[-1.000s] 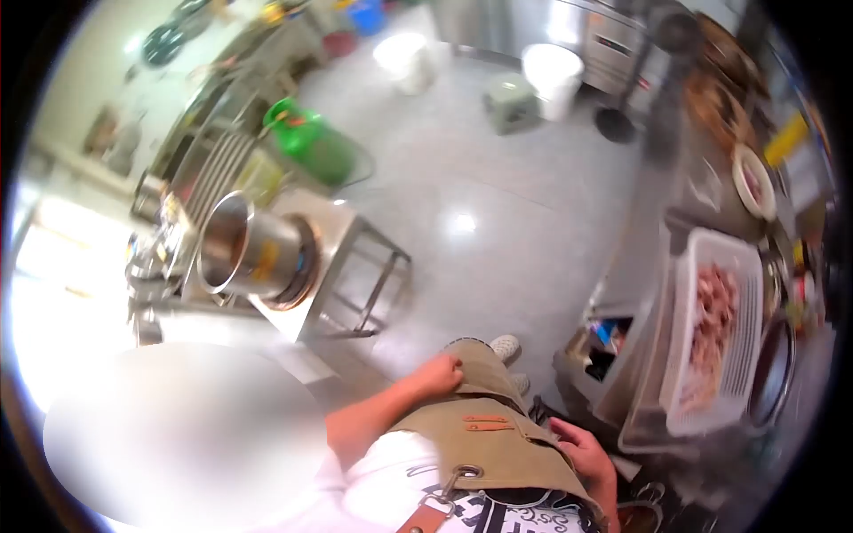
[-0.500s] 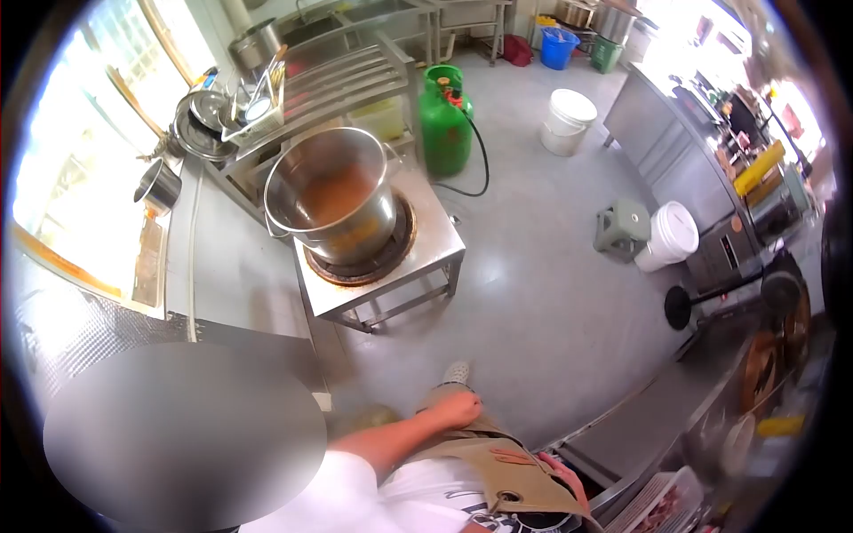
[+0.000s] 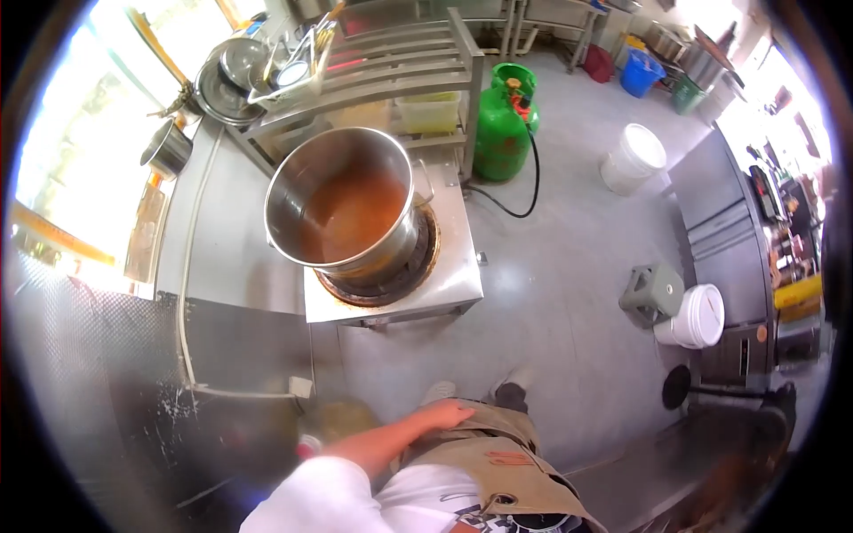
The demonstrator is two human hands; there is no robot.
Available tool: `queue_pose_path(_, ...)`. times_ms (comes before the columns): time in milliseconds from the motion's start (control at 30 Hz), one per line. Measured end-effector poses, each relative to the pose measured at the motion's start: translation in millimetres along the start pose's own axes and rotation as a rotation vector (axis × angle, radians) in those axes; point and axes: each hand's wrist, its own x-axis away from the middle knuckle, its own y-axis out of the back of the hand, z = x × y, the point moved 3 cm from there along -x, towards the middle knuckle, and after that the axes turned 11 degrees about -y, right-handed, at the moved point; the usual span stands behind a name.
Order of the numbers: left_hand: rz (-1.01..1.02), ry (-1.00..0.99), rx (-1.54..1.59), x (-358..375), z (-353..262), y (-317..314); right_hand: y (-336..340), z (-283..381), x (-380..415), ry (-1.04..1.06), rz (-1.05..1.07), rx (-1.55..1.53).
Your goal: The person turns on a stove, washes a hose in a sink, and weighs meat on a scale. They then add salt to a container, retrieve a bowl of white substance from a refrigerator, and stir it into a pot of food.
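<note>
My left hand (image 3: pixel 449 413) hangs low in front of my body, over the tan apron (image 3: pixel 506 444). Its fingers point loosely to the right, and nothing shows in them. My right hand is out of sight. Ahead of me a large steel pot (image 3: pixel 342 200) holds reddish-brown liquid and sits on the round burner (image 3: pixel 426 258) of a low steel stove (image 3: pixel 458 284). The pot stands well apart from my hand.
A green gas cylinder (image 3: pixel 502 129) with a black hose is behind the stove. A steel rack (image 3: pixel 391 84) carries a utensil basket. On the right are a grey stool (image 3: pixel 653 293), a white lidded bucket (image 3: pixel 697 315) and a steel counter (image 3: pixel 711 195). Another white bucket (image 3: pixel 635 155) stands farther back.
The stove and pot look nearer, and the view has turned left. Part of my right arm, seen earlier beside the apron, has left the view. My left hand stays by the apron.
</note>
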Motion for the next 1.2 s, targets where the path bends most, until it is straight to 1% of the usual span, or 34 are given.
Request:
queue_pose_path(33, -0.012, 0.007, 0.046, -8.6, -5.0, 4.9, 13.1, 10.3, -22.3, 0.040, 0.017, 0.083)
queue_pose_path(133, -0.250, 0.028, -0.010, -59.2, 1.6, 7.7, 64.0, 50.1, -86.0, 0.227, 0.074, 0.331)
queue_pose_path(167, -0.250, 0.089, 0.058, -79.1, 1.1, 11.1, 85.8, 68.2, -106.4, 0.316, 0.091, 0.400)
queue_pose_path(233, -0.363, 0.089, -0.023, -94.6, -34.2, 34.1, 133.6, 113.9, -143.9, 0.512, 0.120, 0.470)
queue_pose_path(267, -0.410, 0.089, -0.062, -97.2, -55.2, 40.5, 160.3, 137.6, -158.8, 0.575, 0.124, 0.458)
queue_pose_path(300, -0.451, 0.099, -0.033, -100.1, -73.5, 44.8, 184.1, 165.5, -170.3, 0.592, 0.128, 0.416)
queue_pose_path(367, -0.544, 0.108, 0.016, -112.4, -109.3, 63.6, 227.3, 225.1, -190.2, 0.333, 0.030, 0.211)
queue_pose_path(400, -0.595, 0.117, 0.046, -118.4, -129.9, 75.4, 245.9, 273.5, -195.6, 0.209, -0.014, 0.112)
queue_pose_path(467, -0.691, 0.169, 0.117, -119.1, -158.2, 84.6, 278.7, 369.7, -175.4, 0.159, 0.100, 0.102)
queue_pose_path(533, -0.724, 0.269, 0.178, -132.4, -161.9, 90.4, 302.1, 431.2, -213.3, 0.381, 0.122, 0.071)
queue_pose_path(600, -0.741, 0.327, 0.193, -153.2, -170.3, 108.5, 316.2, 491.5, -228.1, 0.414, 0.069, 0.022)
queue_pose_path(633, -0.735, 0.342, 0.185, -164.6, -176.1, 116.9, 324.3, 502.5, -269.3, 0.410, 0.043, 0.010)
queue_pose_path(667, -0.720, 0.355, 0.183, -177.8, -180.1, 123.4, 330.6, 513.9, -283.1, 0.397, 0.093, 0.006)
queue_pose_path(733, -0.582, 0.382, 0.166, -233.5, -147.5, 129.4, 354.7, 534.6, -303.2, 0.354, 0.172, 0.018)
queue_pose_path(767, -0.595, 0.349, 0.135, -257.8, -133.1, 135.3, 360.2, 531.9, -305.7, 0.344, 0.167, -0.073)
queue_pose_path(800, -0.378, 0.040, -0.452, -289.6, -107.7, 132.2, 368.0, 533.4, -286.7, 0.152, 0.104, 0.001)
queue_pose_path(833, -0.187, 0.206, -0.469, -299.5, -132.7, 157.2, 383.8, 491.8, -345.4, 0.662, 0.105, 0.647)
queue_pose_path(867, -0.308, 0.294, -0.505, -317.9, -127.1, 166.4, 404.1, 442.4, -405.1, 1.271, -0.195, 1.111)
queue_pose_path(900, -0.629, 0.392, -0.060, -317.1, -142.6, 192.9, 408.4, 431.8, -398.7, 1.122, -0.071, 1.170)
queue_pose_path(933, -0.706, 0.444, 0.171, -329.6, -133.0, 203.0, 414.0, 431.4, -392.2, 0.875, 0.066, 1.128)
queue_pose_path(967, -0.771, 0.503, 0.403, -340.2, -118.9, 199.6, 424.5, 436.5, -389.2, 0.726, 0.142, 1.082)
queue_pose_path(1000, -0.878, 0.550, 0.598, -344.1, -111.4, 194.7, 433.8, 444.7, -389.0, 0.606, 0.193, 1.048)
queue_pose_path(1033, -0.993, 0.595, 0.791, -346.3, -100.4, 190.1, 442.1, 458.1, -390.1, 0.520, 0.229, 1.034)
queue_pose_path(1067, -1.060, 0.539, 0.793, -350.4, -69.5, 178.0, 448.4, 474.2, -392.8, 0.488, 0.260, 1.052)
queue_pose_path(1133, -1.325, 0.610, 1.049, -350.0, -53.0, 179.4, 457.6, 507.7, -411.6, 0.537, 0.318, 1.146)
queue_pose_path(1167, -1.505, 0.747, 1.316, -342.8, -66.5, 198.2, 460.7, 528.0, -421.8, 0.633, 0.346, 1.235)
queue_pose_path(1200, -1.570, 0.776, 1.514, -342.4, -60.0, 195.7, 464.3, 554.7, -434.6, 0.800, 0.374, 1.341)
